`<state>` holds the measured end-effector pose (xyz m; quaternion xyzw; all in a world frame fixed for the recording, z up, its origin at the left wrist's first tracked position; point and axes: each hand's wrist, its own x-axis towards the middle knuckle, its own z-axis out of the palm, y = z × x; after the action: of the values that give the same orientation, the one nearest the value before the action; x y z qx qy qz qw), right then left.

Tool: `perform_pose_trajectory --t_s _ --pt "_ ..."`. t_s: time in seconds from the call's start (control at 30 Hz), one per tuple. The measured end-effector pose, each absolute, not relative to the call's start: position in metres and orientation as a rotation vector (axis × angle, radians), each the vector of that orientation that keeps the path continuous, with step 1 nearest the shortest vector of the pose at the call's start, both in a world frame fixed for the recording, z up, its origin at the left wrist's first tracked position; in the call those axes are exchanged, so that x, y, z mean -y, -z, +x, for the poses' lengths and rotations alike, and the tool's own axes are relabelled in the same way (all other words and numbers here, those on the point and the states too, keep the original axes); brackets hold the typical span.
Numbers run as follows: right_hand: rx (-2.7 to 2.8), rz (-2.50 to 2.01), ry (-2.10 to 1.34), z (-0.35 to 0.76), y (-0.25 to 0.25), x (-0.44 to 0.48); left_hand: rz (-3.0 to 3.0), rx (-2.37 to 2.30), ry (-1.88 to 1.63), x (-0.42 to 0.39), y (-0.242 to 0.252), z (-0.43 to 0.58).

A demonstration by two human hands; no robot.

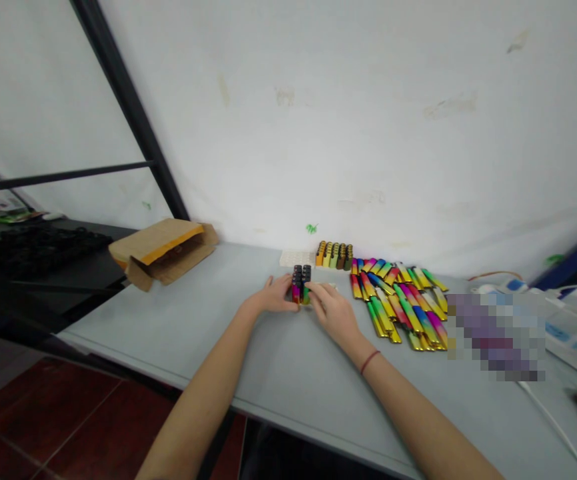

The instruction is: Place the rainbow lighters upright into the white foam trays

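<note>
Lighters with black tops, head view: upright in short rows on the grey table, directly ahead of me, between my hands. Taking them as clock centre. My left hand, between 8 and 9 o'clock: half open, thumb and fingers parted around the left side of the rows. My right hand, 4 o'clock: fingers bent in at the right side; cannot tell whether they grip one. Red band on that wrist. Pale tray at 12. Upright orange-to-brown block between 1 and 2. Loose, shiny multicoloured pile at 3. Cardboard box just above 9, its end gaping.
</note>
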<state>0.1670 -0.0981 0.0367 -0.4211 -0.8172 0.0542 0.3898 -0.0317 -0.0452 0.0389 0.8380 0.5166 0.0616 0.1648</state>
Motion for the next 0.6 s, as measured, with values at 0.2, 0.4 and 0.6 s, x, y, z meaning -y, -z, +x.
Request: perform_pose_trajectory --t_s 0.2,0.4,0.6 --pt "2.186 -1.095 -0.036 0.17 -0.039 0.099 2.379 -1.468 -0.18 0.045 -0.039 -0.032" --pt "2.124 -1.427 0.178 0.195 -0.066 0.103 2.342 -1.503 -0.137 0.048 -0.046 -0.029" --pt "1.925 -2.263 0.031 0.252 -0.082 0.105 2.353 -1.492 -0.122 0.048 -0.046 -0.03"
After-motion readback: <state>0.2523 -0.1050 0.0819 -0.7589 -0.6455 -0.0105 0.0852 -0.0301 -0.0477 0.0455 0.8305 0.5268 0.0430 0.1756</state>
